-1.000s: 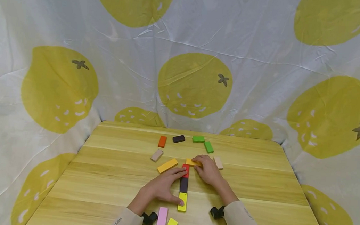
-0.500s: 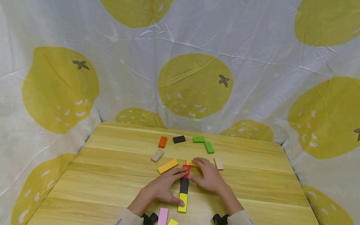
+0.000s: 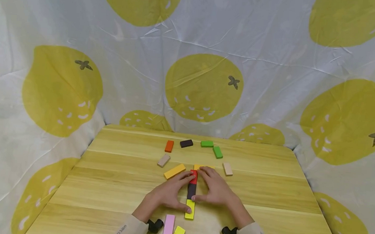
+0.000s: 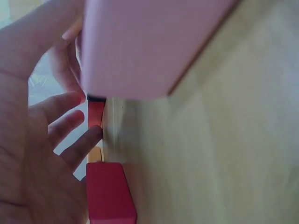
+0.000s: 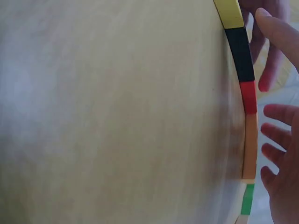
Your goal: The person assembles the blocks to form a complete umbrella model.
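A red block (image 3: 194, 175), a black block (image 3: 191, 192) and a bright yellow block (image 3: 189, 213) lie end to end in a straight row. Crosswise at the far end of the row is an orange-yellow block (image 3: 204, 167). My left hand (image 3: 167, 194) lies along the row's left side, thumb on the yellow block, index fingertip at the red one. From the right, my right hand (image 3: 219, 190) has its thumb tip where black meets yellow and its fingertips by the red and orange-yellow blocks. Both hands' fingers are loosely extended.
Left of the row are another orange-yellow block (image 3: 174, 171) and a wooden block (image 3: 163, 160). Behind lie an orange-red block (image 3: 169, 146), a black one (image 3: 186, 143) and two green ones (image 3: 207, 143). A pink block (image 3: 169, 226) sits near my left wrist.
My right hand has released the orange-yellow block and shifted nearer. Its thumb has come down to the row beside the black block. The left hand stays in place.
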The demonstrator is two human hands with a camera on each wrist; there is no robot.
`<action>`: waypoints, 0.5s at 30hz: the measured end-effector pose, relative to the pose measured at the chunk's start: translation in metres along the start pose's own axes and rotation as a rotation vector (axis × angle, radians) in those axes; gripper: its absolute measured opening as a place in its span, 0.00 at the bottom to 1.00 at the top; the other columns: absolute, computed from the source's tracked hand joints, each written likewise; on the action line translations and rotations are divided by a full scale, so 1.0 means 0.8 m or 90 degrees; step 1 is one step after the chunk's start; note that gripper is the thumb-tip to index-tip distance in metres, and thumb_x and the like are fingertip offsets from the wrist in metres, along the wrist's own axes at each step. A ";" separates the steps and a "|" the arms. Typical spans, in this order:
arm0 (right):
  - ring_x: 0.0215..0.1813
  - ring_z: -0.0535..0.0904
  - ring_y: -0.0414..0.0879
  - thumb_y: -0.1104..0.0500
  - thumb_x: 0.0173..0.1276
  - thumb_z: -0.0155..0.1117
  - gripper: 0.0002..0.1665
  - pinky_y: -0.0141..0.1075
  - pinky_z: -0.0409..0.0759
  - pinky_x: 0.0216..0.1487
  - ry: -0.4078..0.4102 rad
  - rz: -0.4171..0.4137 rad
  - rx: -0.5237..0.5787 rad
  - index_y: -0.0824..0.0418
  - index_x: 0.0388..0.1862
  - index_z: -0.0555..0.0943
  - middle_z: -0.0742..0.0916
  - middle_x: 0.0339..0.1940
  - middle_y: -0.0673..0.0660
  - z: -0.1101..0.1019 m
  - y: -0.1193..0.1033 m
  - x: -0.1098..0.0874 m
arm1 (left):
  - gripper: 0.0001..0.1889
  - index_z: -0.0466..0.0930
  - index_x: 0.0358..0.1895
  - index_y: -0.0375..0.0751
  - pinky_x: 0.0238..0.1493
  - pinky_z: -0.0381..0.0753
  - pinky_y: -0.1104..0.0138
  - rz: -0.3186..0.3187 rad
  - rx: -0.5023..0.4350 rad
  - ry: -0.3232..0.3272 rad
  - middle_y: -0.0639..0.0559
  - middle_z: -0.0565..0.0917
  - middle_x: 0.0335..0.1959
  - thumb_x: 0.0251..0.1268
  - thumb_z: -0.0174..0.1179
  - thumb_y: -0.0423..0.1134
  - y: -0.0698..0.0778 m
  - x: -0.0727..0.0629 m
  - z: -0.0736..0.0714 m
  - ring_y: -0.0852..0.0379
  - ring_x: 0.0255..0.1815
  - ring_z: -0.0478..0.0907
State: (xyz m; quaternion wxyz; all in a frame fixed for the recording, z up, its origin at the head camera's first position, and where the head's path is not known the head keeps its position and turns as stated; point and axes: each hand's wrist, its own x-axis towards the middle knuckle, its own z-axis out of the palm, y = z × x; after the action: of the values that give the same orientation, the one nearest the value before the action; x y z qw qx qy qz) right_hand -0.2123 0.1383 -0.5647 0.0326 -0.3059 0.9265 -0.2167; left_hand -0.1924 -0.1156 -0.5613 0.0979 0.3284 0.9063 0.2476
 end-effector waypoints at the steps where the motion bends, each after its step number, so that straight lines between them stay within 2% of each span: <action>1: 0.84 0.58 0.59 0.19 0.55 0.66 0.64 0.61 0.65 0.77 -0.001 -0.004 -0.003 0.55 0.81 0.65 0.67 0.82 0.57 0.001 -0.001 0.000 | 0.63 0.53 0.84 0.53 0.75 0.71 0.48 0.001 -0.003 -0.001 0.55 0.52 0.86 0.46 0.72 0.74 0.000 0.000 -0.001 0.48 0.84 0.56; 8: 0.86 0.50 0.59 0.14 0.48 0.65 0.72 0.58 0.53 0.83 -0.020 -0.018 -0.037 0.54 0.84 0.60 0.61 0.85 0.56 0.008 -0.001 0.003 | 0.66 0.53 0.84 0.53 0.76 0.69 0.47 0.000 -0.021 -0.009 0.55 0.51 0.86 0.41 0.75 0.74 -0.002 -0.001 -0.002 0.48 0.84 0.54; 15: 0.86 0.51 0.57 0.12 0.44 0.64 0.77 0.56 0.54 0.84 -0.033 -0.004 -0.050 0.55 0.84 0.60 0.61 0.85 0.56 0.009 0.000 0.004 | 0.66 0.54 0.84 0.51 0.76 0.70 0.47 0.010 -0.051 0.000 0.54 0.53 0.85 0.41 0.75 0.74 -0.005 -0.002 -0.004 0.47 0.84 0.56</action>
State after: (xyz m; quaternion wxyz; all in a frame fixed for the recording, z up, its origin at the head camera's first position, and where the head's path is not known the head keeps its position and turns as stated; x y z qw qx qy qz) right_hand -0.2136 0.1338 -0.5710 0.0442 -0.3153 0.9322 -0.1720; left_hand -0.1944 -0.1199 -0.5607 0.1090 0.3315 0.8930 0.2842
